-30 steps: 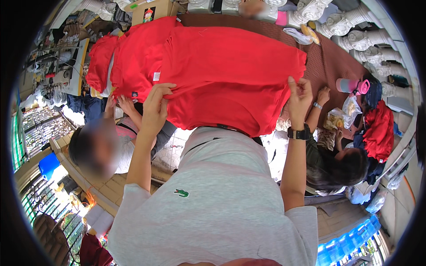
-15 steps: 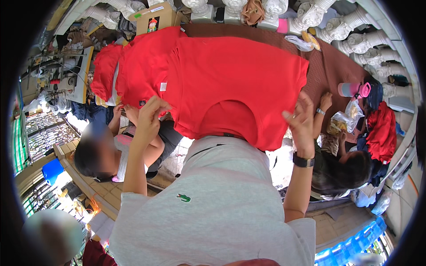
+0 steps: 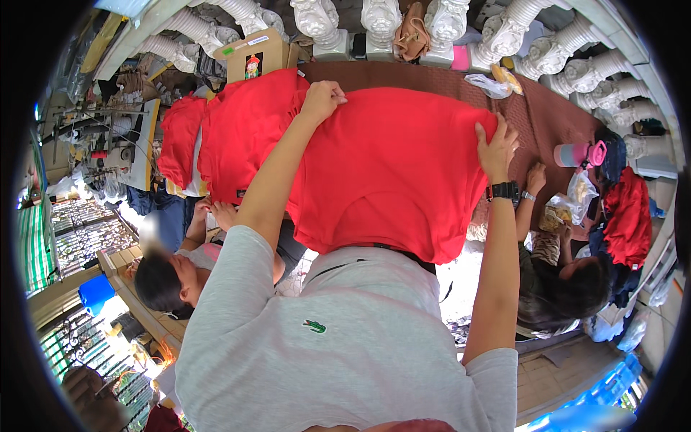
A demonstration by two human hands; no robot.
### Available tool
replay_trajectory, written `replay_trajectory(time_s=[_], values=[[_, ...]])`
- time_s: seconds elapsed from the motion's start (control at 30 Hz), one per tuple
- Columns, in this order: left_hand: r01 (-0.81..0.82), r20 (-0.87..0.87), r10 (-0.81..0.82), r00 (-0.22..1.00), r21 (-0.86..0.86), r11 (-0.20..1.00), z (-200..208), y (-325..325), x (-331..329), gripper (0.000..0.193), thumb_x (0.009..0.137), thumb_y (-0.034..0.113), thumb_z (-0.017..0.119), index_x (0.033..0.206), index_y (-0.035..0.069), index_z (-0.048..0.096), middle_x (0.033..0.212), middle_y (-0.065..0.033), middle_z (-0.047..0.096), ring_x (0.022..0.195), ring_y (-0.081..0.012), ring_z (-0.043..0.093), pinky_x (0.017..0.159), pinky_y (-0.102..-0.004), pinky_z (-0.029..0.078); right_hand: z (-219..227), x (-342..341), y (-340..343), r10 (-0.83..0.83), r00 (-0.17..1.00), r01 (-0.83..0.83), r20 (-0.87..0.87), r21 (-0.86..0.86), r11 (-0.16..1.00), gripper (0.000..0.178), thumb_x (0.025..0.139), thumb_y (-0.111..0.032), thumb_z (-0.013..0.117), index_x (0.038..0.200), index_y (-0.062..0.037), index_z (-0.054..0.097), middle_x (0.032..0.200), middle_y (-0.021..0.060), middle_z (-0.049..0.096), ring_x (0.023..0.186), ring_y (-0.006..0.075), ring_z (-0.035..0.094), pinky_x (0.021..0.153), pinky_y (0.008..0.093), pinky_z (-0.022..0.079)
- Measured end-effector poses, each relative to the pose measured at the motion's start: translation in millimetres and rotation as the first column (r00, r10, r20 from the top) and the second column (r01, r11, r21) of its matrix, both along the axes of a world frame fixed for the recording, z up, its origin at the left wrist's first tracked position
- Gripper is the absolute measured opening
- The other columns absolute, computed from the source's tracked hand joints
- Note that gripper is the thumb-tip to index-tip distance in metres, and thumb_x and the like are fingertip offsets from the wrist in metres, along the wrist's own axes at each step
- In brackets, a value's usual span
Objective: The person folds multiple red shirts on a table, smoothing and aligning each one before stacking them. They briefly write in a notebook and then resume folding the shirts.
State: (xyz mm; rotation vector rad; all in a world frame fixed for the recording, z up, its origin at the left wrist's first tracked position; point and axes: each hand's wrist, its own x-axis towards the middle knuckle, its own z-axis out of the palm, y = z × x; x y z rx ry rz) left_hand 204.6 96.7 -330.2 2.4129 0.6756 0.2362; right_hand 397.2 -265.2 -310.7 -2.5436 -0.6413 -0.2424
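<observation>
A red shirt (image 3: 403, 165) lies spread before me, its near edge hanging close to my waist. My left hand (image 3: 324, 99) is closed on the cloth at the shirt's far left, the fingertips curled and partly hidden. At the far right corner, my right hand (image 3: 498, 147) pinches the edge between thumb and fingers. More red garments (image 3: 248, 115) lie to the left, against the shirt.
Brown cloth (image 3: 536, 115) covers the table. A cardboard box (image 3: 252, 54) stands at the far left, and a pink-and-grey tumbler (image 3: 579, 154) at the right. People sit close on both sides: one person (image 3: 169, 277) left, another person (image 3: 558, 288) right.
Both hands have moved away from me to the shirt's far corners and closed on the cloth. The neck opening that showed near me is now covered or flattened.
</observation>
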Motion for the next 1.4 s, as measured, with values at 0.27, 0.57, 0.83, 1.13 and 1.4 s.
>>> replay_trajectory(time_s=[0.27, 0.57, 0.83, 1.13, 1.4], values=[[-0.003, 0.065, 0.033, 0.997, -0.414, 0.91, 38, 25, -53, 0.019, 0.087, 0.016, 0.07, 0.095, 0.0, 0.07, 0.083, -0.0114, 0.071, 0.08, -0.0184, 0.066, 0.076, -0.0317, 0.052, -28, 25, -17, 0.098, 0.869, 0.047, -0.484, 0.28, 0.959, 0.071, 0.085, -0.032, 0.074, 0.139, 0.0, 0.042, 0.141, 0.0238, 0.046, 0.128, 0.0322, 0.049, 0.103, 0.0391, 0.042], [-0.231, -0.286, 0.115, 0.951, -0.418, 0.879, -3, 73, -55, 0.079, 0.072, 0.046, 0.084, 0.131, 0.005, 0.051, 0.117, -0.0157, 0.064, 0.109, -0.025, 0.062, 0.095, -0.0366, 0.049, -8, 30, -21, 0.184, 0.978, -0.2, 0.099, 0.184, 0.962, 0.038, 0.075, -0.006, 0.072, 0.111, -0.0021, 0.06, 0.096, 0.0135, 0.065, 0.093, 0.0326, 0.061, 0.083, 0.0363, 0.048], [0.008, -0.415, -0.002, 0.91, 0.013, 1.0, 9, 67, -52, 0.072, 0.067, 0.031, 0.088, 0.126, 0.007, 0.055, 0.12, -0.0149, 0.064, 0.116, -0.0287, 0.057, 0.102, -0.0418, 0.044, 48, -65, -24, 0.535, 0.835, -0.466, -0.131, 0.349, 0.813, 0.036, 0.057, 0.009, 0.053, 0.091, -0.0012, 0.056, 0.094, 0.015, 0.058, 0.097, 0.037, 0.055, 0.088, 0.0419, 0.044], [0.278, -0.432, -0.48, 0.764, -0.451, 0.848, 8, 50, 49, 0.077, 0.069, 0.015, 0.083, 0.138, 0.007, 0.05, 0.135, -0.0127, 0.056, 0.125, -0.026, 0.052, 0.105, -0.0347, 0.042, -29, 76, -7, 0.294, 0.476, 0.199, -0.829, 0.428, 0.882, 0.048, 0.07, -0.018, 0.077, 0.113, -0.0029, 0.064, 0.112, 0.0101, 0.064, 0.102, 0.0232, 0.06, 0.092, 0.0354, 0.049], [0.267, -0.63, -0.618, 0.47, -0.567, 0.78, 15, 39, 88, 0.086, 0.066, 0.024, 0.083, 0.142, 0.007, 0.046, 0.138, -0.0134, 0.053, 0.126, -0.0275, 0.051, 0.105, -0.0369, 0.042, 2, 80, -19, 0.388, 0.327, 0.04, -0.862, 0.423, 0.905, 0.042, 0.071, -0.008, 0.077, 0.111, -0.0017, 0.065, 0.095, 0.0058, 0.069, 0.087, 0.0152, 0.064, 0.083, 0.0292, 0.052]])
